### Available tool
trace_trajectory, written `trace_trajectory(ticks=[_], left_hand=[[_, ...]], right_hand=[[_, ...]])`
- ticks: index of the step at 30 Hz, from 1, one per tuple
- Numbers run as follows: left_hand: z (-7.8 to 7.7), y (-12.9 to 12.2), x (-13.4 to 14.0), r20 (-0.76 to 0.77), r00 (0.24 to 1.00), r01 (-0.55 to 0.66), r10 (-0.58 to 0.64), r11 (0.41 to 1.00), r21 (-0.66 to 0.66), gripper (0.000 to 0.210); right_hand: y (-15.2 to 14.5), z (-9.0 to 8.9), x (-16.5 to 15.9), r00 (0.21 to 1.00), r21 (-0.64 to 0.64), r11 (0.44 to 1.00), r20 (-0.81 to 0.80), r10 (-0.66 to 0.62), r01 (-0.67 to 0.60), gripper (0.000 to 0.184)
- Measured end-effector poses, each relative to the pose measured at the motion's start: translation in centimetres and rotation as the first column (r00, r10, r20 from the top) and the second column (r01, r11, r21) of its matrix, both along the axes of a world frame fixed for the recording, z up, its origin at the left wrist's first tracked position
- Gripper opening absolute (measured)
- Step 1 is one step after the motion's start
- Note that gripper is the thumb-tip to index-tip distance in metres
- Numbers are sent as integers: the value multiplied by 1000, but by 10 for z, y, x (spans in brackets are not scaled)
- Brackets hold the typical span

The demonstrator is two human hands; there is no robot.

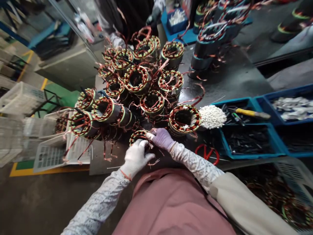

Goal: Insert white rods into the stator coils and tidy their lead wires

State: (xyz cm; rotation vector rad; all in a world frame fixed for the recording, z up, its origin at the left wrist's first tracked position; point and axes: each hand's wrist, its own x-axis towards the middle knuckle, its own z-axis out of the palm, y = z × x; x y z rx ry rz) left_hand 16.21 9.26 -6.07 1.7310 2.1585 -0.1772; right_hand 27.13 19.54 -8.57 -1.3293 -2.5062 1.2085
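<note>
A motor stator (137,134) with copper windings and green-yellow insulation round its rim is on the bench directly in front of me. My left hand (137,154), in a white glove, is closed on its near edge, with the thumb pointing right. From the right, my right hand (162,138) in a purple glove reaches to the same rim. Its fingertips, one in a white cover, are pinched together at the windings; what they hold is too small to make out. Loose copper leads stick out below the hands.
More stators (137,80) crowd the bench ahead and left. To the right are a bundle of white sleeves (212,117), red scissors (207,154), a yellow-handled tool (251,113) and blue bins (251,154) of dark pieces. Another person's gloved hand (155,15) is across the bench.
</note>
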Motion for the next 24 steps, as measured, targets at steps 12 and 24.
trace_trajectory(ticks=[12, 24], left_hand=[[11, 37, -8, 351, 936, 32, -4, 997, -74, 18], [-14, 50, -67, 291, 927, 239, -235, 971, 23, 13]], right_hand=[[-27, -35, -1, 947, 19, 980, -263, -184, 196, 24], [-27, -41, -34, 576, -392, 838, -609, -545, 379, 39]])
